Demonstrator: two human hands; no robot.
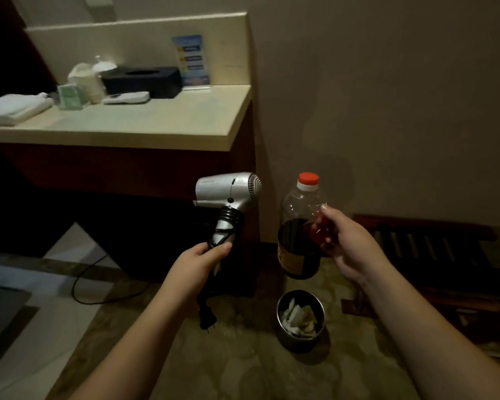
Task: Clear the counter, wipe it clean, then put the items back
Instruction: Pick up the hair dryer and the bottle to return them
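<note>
My left hand (204,262) grips the handle of a silver hair dryer (228,190), held upright below the counter's front right corner, its black cord and plug (207,320) dangling. My right hand (345,241) holds a clear bottle (299,226) with an orange cap by its red handle; dark liquid fills the lower half. The cream counter (168,116) lies beyond, up and left of both hands. At its back stand a black tissue box (142,82), a white remote (126,97), a folded white towel (13,108), a green packet (70,96) and wrapped cups (88,79).
A blue sign card (191,60) leans on the backsplash. A round metal bin (300,320) with paper scraps stands on the carpet below the bottle. A dark wooden luggage rack (427,249) is at right. A black cable (93,272) loops over the pale floor tiles at left.
</note>
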